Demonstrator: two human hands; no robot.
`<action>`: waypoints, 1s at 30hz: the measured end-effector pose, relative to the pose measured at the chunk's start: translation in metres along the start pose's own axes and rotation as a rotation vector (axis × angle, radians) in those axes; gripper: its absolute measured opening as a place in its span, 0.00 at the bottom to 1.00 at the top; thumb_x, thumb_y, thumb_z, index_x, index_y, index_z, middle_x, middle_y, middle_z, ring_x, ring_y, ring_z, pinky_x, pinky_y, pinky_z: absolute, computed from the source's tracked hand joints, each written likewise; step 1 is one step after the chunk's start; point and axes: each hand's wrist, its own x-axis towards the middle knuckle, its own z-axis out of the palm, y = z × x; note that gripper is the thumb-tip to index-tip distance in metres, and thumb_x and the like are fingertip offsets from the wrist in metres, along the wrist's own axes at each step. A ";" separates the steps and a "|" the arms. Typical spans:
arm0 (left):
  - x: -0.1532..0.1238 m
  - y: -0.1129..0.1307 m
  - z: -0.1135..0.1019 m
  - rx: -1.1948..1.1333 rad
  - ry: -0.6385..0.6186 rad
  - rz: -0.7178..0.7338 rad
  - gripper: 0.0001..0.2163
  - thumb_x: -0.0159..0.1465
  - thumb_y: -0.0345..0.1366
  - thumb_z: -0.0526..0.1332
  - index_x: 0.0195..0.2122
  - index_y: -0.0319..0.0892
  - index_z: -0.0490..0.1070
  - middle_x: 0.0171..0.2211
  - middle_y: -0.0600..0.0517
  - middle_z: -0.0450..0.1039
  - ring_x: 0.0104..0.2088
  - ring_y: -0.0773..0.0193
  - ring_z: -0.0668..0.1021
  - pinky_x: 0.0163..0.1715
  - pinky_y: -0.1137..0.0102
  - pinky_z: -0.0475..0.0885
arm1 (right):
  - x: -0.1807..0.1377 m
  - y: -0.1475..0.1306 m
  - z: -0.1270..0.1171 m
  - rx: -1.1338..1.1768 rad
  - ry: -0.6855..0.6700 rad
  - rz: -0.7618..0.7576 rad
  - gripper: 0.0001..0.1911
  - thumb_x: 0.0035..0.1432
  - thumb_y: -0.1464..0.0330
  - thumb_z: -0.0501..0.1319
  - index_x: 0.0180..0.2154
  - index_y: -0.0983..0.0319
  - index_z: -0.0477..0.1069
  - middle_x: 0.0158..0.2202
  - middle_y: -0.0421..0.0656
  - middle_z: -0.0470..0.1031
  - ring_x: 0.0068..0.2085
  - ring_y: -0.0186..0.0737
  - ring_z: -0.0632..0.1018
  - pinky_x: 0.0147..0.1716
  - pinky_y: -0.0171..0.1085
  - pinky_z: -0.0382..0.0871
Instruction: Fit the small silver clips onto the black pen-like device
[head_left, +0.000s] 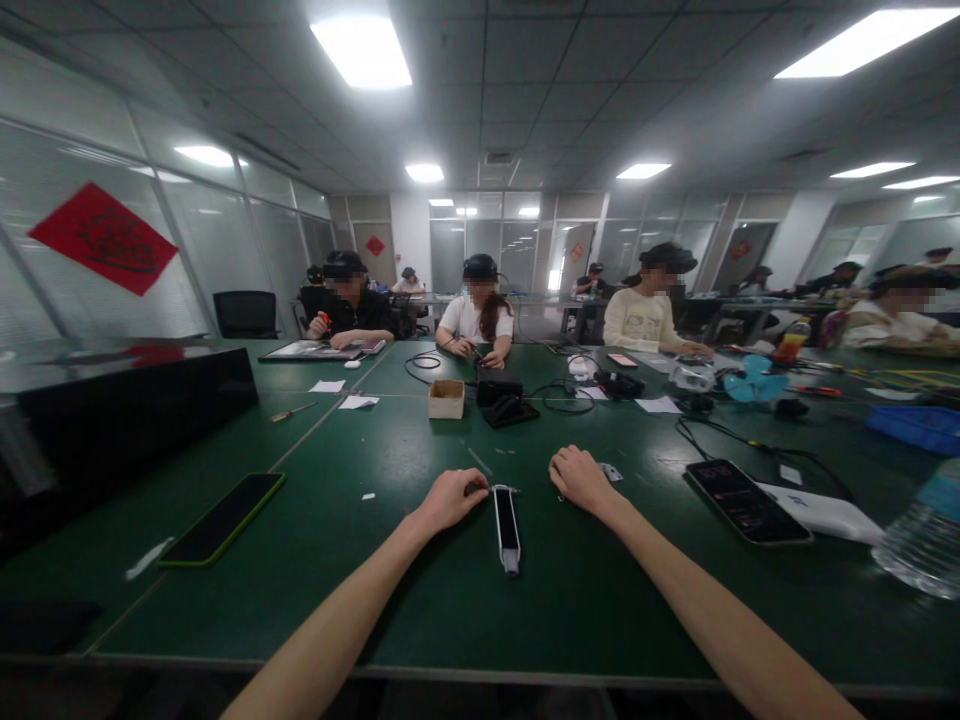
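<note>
A slim device with a white edge and a black face [508, 525] lies lengthwise on the green table in front of me, a thin crosspiece at its far end. My left hand [452, 498] rests on the table just left of that end. Its fingers are curled and closed, with thumb and forefinger at the crosspiece's left tip; what they pinch is too small to make out. To the right, apart from the device, my right hand [581, 477] is bent down onto the tabletop, fingers drawn together and their tips mostly hidden. Beside it lies a small silvery piece [612, 472].
A green-edged phone [223, 520] lies left; another phone [746, 502], a white power bank [821, 512] and a water bottle [926, 530] are right. Ahead stand a small open box [447, 399] and a black case [499, 387]. Several people sit across the table.
</note>
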 end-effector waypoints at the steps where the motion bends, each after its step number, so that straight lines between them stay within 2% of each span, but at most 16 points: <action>1: 0.000 0.001 -0.001 0.003 -0.008 0.003 0.08 0.62 0.37 0.57 0.41 0.42 0.71 0.36 0.53 0.74 0.34 0.65 0.74 0.35 0.72 0.68 | 0.000 -0.002 0.000 0.021 0.004 0.007 0.12 0.60 0.68 0.50 0.32 0.63 0.70 0.35 0.50 0.72 0.38 0.44 0.70 0.37 0.41 0.64; 11: 0.001 0.001 0.005 0.008 0.017 -0.009 0.07 0.61 0.35 0.58 0.40 0.42 0.70 0.35 0.54 0.75 0.32 0.65 0.74 0.33 0.72 0.67 | -0.010 -0.046 -0.011 0.475 -0.004 -0.003 0.11 0.63 0.66 0.48 0.35 0.63 0.67 0.35 0.44 0.70 0.35 0.37 0.71 0.36 0.36 0.67; 18: 0.001 0.002 0.006 0.096 0.063 0.012 0.06 0.61 0.35 0.58 0.38 0.43 0.71 0.34 0.53 0.73 0.34 0.63 0.73 0.35 0.70 0.66 | -0.011 -0.060 -0.008 0.600 -0.048 -0.011 0.11 0.63 0.67 0.49 0.36 0.63 0.68 0.35 0.44 0.71 0.36 0.37 0.72 0.36 0.36 0.67; 25: 0.000 0.007 0.005 0.085 0.042 0.033 0.07 0.63 0.35 0.57 0.40 0.43 0.72 0.37 0.51 0.73 0.36 0.63 0.73 0.37 0.70 0.67 | -0.012 -0.063 -0.010 0.626 -0.032 -0.023 0.11 0.63 0.66 0.50 0.36 0.63 0.69 0.35 0.44 0.71 0.36 0.37 0.72 0.36 0.37 0.67; 30: -0.001 0.011 0.003 0.111 0.120 0.062 0.09 0.61 0.37 0.59 0.43 0.43 0.70 0.42 0.51 0.73 0.43 0.60 0.72 0.44 0.66 0.65 | -0.013 -0.065 -0.013 0.606 -0.010 -0.029 0.11 0.63 0.65 0.51 0.36 0.63 0.69 0.35 0.44 0.71 0.36 0.37 0.72 0.37 0.37 0.67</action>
